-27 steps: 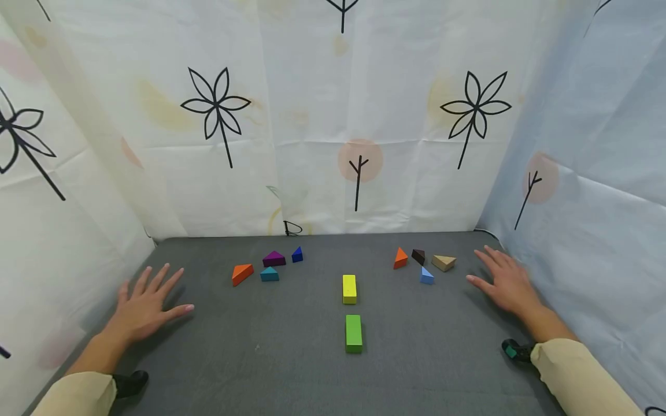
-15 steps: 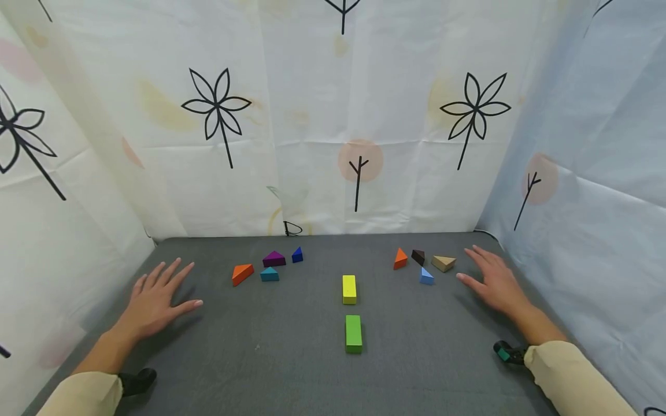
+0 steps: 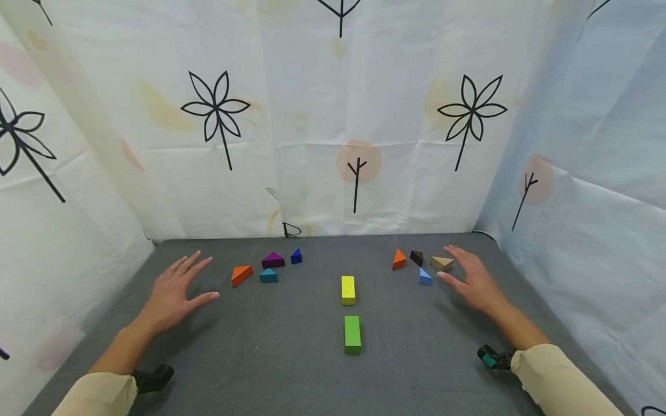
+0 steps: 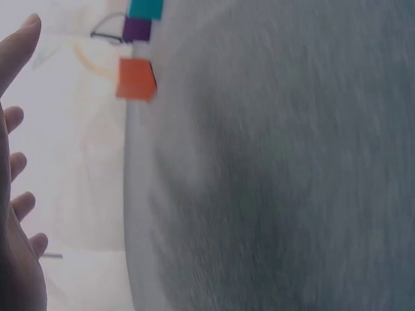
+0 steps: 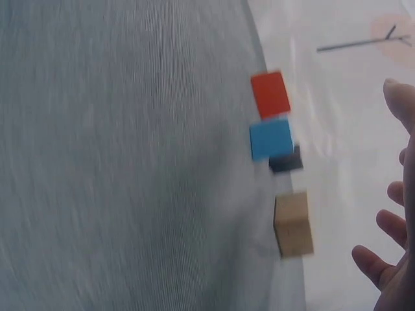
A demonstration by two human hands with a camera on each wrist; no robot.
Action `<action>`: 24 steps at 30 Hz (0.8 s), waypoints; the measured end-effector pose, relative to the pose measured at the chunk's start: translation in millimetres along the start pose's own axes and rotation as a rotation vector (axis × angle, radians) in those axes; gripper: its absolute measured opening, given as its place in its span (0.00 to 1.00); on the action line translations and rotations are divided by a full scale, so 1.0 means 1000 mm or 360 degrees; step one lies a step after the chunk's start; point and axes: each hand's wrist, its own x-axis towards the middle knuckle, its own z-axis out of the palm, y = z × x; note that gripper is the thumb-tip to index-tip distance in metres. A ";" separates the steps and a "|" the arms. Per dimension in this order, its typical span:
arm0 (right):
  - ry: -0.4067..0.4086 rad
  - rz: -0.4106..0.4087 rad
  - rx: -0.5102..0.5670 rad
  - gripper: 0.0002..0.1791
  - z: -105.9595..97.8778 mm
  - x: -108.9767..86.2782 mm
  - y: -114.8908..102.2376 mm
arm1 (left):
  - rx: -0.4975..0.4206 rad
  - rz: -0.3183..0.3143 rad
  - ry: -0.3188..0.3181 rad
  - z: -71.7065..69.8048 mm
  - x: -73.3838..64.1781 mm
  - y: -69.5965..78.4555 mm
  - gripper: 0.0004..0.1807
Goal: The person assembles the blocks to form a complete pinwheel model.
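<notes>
My left hand [image 3: 174, 294] hovers over the left of the table, fingers spread, holding nothing. Nearest to it is an orange triangular block [image 3: 241, 275]; beyond lie a teal one [image 3: 269, 276], a purple one [image 3: 273, 260] and a dark blue one [image 3: 296, 256]. My right hand [image 3: 473, 280], also bare with spread fingers, is beside a tan triangular block [image 3: 441, 263] and a light blue one [image 3: 425, 277]. A black block [image 3: 417, 257] and an orange-red one [image 3: 398, 259] lie just left of these. In the right wrist view the tan block [image 5: 293, 225] shows below the light blue one.
A yellow rectangular block [image 3: 348, 290] and a green one [image 3: 352, 334] lie in line at the middle of the grey table [image 3: 291, 370]. White printed cloth [image 3: 312, 115] walls the back and both sides. A dark band with a device [image 3: 154, 379] sits at each wrist.
Both hands have moved inward, the left hand to the right and forward, the right hand to the left, each closer to its group of blocks. The blocks have stayed in place.
</notes>
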 end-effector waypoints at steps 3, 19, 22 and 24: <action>-0.0007 -0.0002 0.0024 0.36 0.005 -0.001 -0.010 | -0.0046 -0.0014 -0.0002 0.002 0.004 0.011 0.45; 0.0011 -0.0284 0.0292 0.33 0.030 -0.010 -0.064 | -0.0710 0.0133 0.0151 0.021 0.018 0.059 0.38; -0.0026 -0.0291 0.0327 0.32 0.034 -0.010 -0.075 | -0.0805 0.0136 0.0150 0.025 0.021 0.070 0.38; -0.0058 -0.0285 0.0357 0.32 0.037 -0.010 -0.081 | -0.0850 0.0132 0.0142 0.028 0.024 0.078 0.37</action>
